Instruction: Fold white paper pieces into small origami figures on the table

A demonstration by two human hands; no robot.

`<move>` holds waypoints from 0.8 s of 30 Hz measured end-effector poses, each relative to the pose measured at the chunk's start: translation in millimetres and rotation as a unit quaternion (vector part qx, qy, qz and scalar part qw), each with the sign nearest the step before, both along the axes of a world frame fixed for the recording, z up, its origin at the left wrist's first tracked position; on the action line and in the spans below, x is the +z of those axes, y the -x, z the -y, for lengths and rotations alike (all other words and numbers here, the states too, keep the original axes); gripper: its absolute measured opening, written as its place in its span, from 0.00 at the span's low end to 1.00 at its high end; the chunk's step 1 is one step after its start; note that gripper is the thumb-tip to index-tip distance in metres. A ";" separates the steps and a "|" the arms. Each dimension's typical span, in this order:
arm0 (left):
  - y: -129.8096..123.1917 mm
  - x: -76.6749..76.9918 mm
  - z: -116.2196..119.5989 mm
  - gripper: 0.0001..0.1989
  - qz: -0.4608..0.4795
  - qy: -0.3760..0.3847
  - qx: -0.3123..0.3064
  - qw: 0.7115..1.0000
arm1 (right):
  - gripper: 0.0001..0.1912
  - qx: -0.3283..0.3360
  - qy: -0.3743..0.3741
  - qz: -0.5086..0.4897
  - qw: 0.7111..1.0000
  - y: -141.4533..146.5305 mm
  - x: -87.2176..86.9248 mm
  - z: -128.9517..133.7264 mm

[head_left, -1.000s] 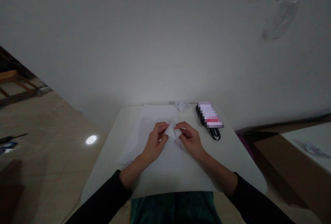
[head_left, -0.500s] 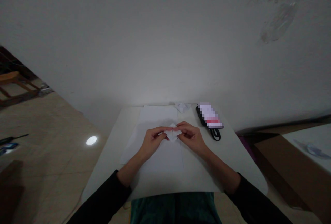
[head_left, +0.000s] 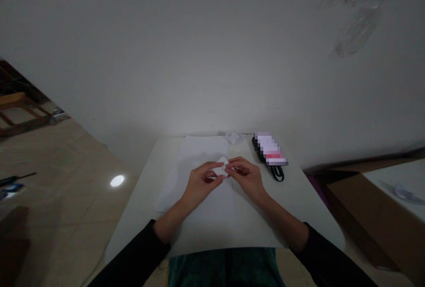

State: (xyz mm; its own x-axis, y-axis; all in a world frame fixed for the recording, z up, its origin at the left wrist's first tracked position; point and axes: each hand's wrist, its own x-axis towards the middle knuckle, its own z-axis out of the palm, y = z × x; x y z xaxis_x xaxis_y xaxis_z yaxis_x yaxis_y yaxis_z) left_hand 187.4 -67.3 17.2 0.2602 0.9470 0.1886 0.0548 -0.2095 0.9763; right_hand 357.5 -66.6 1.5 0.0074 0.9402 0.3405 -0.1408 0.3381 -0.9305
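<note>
A small folded white paper (head_left: pixel 222 167) is held above the white table (head_left: pixel 265 216), over flat white sheets (head_left: pixel 206 145). My left hand (head_left: pixel 201 183) pinches its left side between thumb and fingers. On the right side, my right hand (head_left: pixel 247 176) grips it with thumb and fingertips. The fingertips of both hands almost meet and cover parts of the paper.
Near the wall, a folded white paper piece (head_left: pixel 235 138) lies on the table's back edge. To its right is a black object with a blurred-out top (head_left: pixel 270 147) and a black strap (head_left: pixel 276 173). A brown box (head_left: pixel 365 207) stands to the table's right.
The folded paper has turned and tilted between the fingers. My left thumb has moved right, under the paper, and my right fingertips have shifted over its right side.
</note>
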 end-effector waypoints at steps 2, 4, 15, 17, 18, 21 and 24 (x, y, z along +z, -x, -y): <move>-1.6 -2.3 -0.4 0.21 0.030 0.019 -0.010 0.999 | 0.08 -0.013 0.022 -0.010 1.000 0.9 1.8 1.7; -3.0 -4.7 -1.6 0.28 0.055 0.043 -0.007 0.998 | 0.12 -0.027 0.044 -0.021 0.998 1.4 2.3 2.2; 4.1 -17.3 -18.0 0.13 -0.033 -0.019 0.000 0.999 | 0.13 0.018 0.069 0.066 0.995 -4.1 -2.8 -6.4; 5.8 -17.0 -19.8 0.12 -0.044 -0.041 0.006 0.998 | 0.12 -0.004 0.062 0.069 0.996 -4.0 -0.4 -4.8; 6.6 -16.2 -20.4 0.12 -0.048 -0.049 0.007 0.998 | 0.12 -0.015 0.057 0.070 0.996 -4.0 1.1 -3.7; 9.0 -13.5 -21.0 0.12 -0.082 -0.057 -0.026 0.995 | 0.11 -0.030 0.045 0.088 0.995 -4.5 5.0 0.1; 10.8 -13.5 -19.3 0.13 -0.143 -0.071 -0.052 0.986 | 0.10 -0.018 0.034 0.118 0.992 -4.1 6.0 3.4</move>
State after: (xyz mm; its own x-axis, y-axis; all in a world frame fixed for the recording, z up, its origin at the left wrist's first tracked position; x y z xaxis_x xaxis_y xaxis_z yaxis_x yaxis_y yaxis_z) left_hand 176.7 -48.0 3.6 0.4160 0.8820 0.2216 0.2954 -0.3615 0.8843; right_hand 361.6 -70.0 7.5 -0.0308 0.9614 0.2734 0.0949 0.2752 -0.9567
